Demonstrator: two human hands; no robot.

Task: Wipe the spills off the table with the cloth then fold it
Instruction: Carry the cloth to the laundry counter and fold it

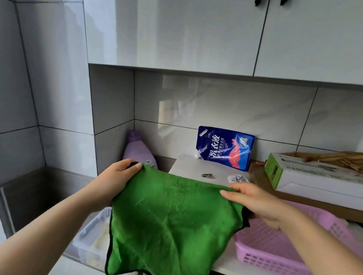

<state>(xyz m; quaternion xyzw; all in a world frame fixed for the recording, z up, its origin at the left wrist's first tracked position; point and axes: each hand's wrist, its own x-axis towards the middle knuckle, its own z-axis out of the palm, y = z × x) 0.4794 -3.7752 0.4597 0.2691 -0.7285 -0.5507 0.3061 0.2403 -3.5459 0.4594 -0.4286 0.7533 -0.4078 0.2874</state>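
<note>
A green cloth (168, 221) with a black edge hangs spread in the air in front of the white table (191, 164). My left hand (118, 175) pinches its upper left corner. My right hand (256, 201) grips the upper right edge, thumb on the front face. The cloth's lower part droops below the table's front edge and hides much of the tabletop. No spill can be made out on the visible strip of table.
A blue detergent pouch (224, 148) leans on the tiled wall. A purple bottle (138, 149) stands at the left. A small metal clip (208, 176), a pink basket (287, 245), a white box (326, 178) and a clear bin (93, 235) surround the cloth.
</note>
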